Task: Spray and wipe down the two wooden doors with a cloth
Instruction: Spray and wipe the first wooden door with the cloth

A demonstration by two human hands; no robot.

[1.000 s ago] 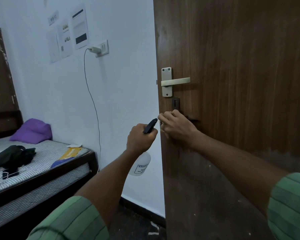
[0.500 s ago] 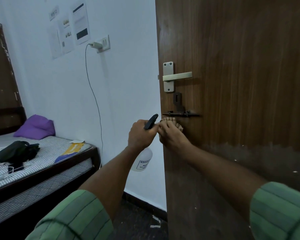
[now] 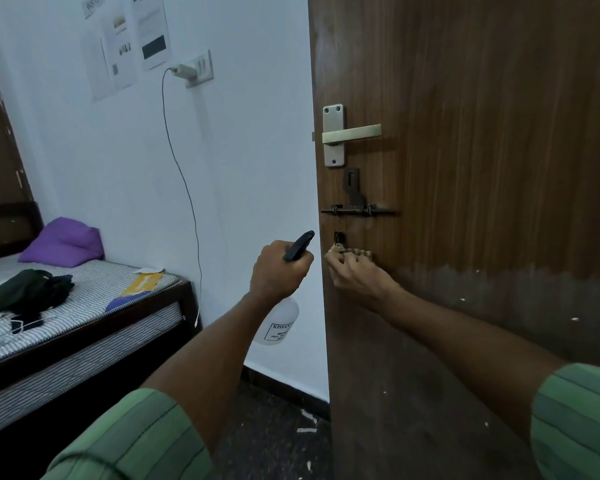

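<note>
While pressing a crumpled cloth (image 3: 352,251) against the wooden door (image 3: 482,168), just below the dark sliding bolt (image 3: 357,211) and near the door's left edge, gripping it with the curled fingers of the right hand (image 3: 355,275). Holding a spray bottle (image 3: 279,325) in the left hand (image 3: 278,271), fingers wrapped around its neck, the black nozzle (image 3: 298,245) pointing up and to the right towards the door edge, the white body hanging below the fist. Keeping both hands close together, the left one in front of the white wall (image 3: 250,168), just beside the door. Showing a silver lever handle (image 3: 347,135) higher on the door, above the bolt. Showing a paler, duller band across the lower part of the door, with small white specks. Lying at the left: a bed (image 3: 84,306) with a striped mattress, a purple pillow (image 3: 63,242) and dark clothes (image 3: 28,294). Hanging from a wall socket (image 3: 198,67): a thin cable (image 3: 184,188).
</note>
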